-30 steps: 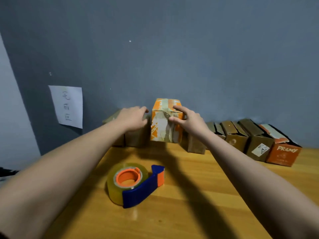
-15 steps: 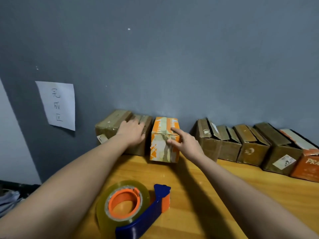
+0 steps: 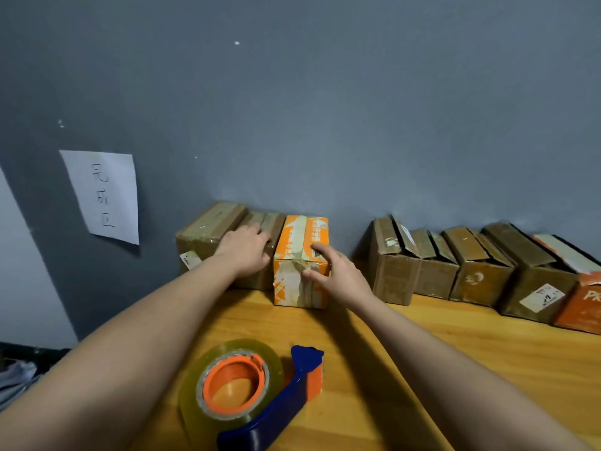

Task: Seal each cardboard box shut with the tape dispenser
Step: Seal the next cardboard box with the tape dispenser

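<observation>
An orange and white taped box (image 3: 294, 255) stands against the grey wall, beside two taped brown boxes (image 3: 208, 232) on its left. My left hand (image 3: 245, 252) lies flat on the brown box next to it. My right hand (image 3: 335, 271) touches the orange box's near right corner with relaxed fingers. A blue tape dispenser (image 3: 257, 395) with an orange core and a clear tape roll lies on the wooden table (image 3: 455, 353) near me, between my forearms. To the right, several brown boxes (image 3: 396, 265) with loose flaps stand in a row.
An orange box (image 3: 582, 304) with white lettering ends the row at the far right. A white paper sign (image 3: 104, 196) with handwriting hangs on the wall at the left. The table's left edge drops off near my left forearm.
The orange box has been set down against the wall beside the brown boxes. My right hand has slid from its top edge to its near right corner. The view has tilted down.
</observation>
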